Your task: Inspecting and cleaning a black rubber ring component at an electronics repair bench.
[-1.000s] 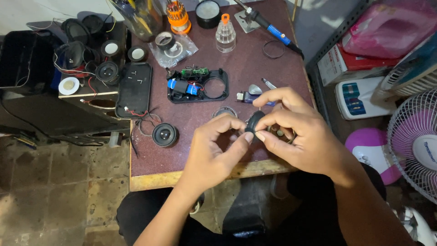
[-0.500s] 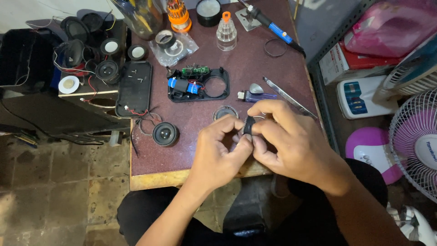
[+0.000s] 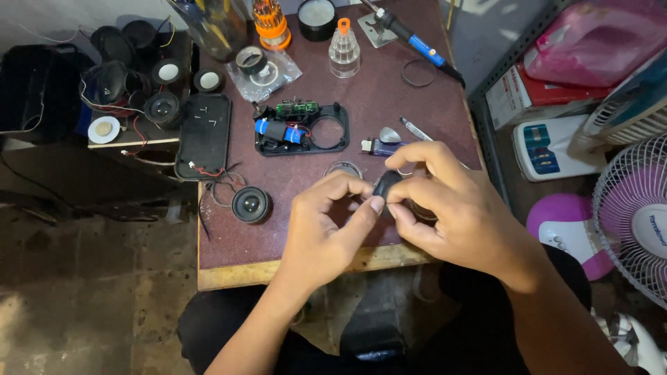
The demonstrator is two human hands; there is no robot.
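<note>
The left hand (image 3: 326, 232) has its thumb and forefinger pinched on the near edge of a small black round part (image 3: 386, 183), and the right hand (image 3: 455, 201) is curled over the same part from the far side, its fingers closed around it. Over the last second both hands have drawn in from the right-hand side of the surface (image 3: 278, 243) toward its front middle, and the part has turned: earlier its dark face showed between the fingers, now only a rounded black edge peeks out above the left thumb. It is held just above the front edge, not resting on anything I can see. As a judgement, the pressing and turning reads as the part being worked loose or seated by fingertip force, so the grip has tightened rather than let go

The things around the hands have stayed put. A black housing half (image 3: 302, 128) with a blue cylindrical cell and a green circuit board lies open just beyond the hands, its round hole empty. A small loose speaker (image 3: 251, 205) sits to the left with thin wires trailing from it. A thin ring (image 3: 343, 169) lies between the housing and the hands. A flat black cover (image 3: 204, 135) lies at the left edge, and a blue-handled soldering iron (image 3: 415, 42) rests at the far right
</note>
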